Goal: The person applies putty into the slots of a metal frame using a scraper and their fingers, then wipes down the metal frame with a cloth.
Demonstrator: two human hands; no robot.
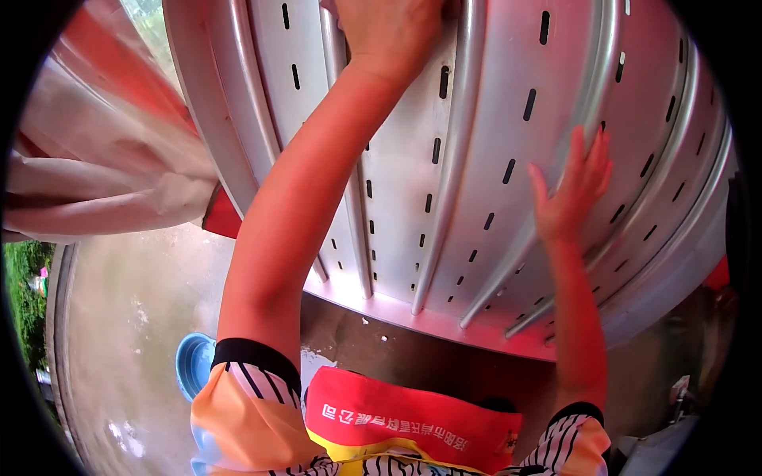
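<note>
A large silvery metal panel [492, 103] with rows of dark slots fills the view ahead of me, and rounded metal bars [452, 166] run along it. My left hand [389, 28] reaches over the panel at the top edge of the picture. Its fingers are cut off or hidden there, so what it grips, if anything, does not show. My right hand [573, 186] is over the panel's right half, fingers spread and thumb apart, close to one of the bars. Nothing is held in it; whether it touches the metal I cannot tell.
A blue basin [195, 366] stands on the wet-looking floor [143, 341] at lower left. Pale and red fabric [103, 159] hangs left of the panel. My red apron [405, 412] is below, near the panel's lower edge [444, 329]. Green plants [28, 278] show at far left.
</note>
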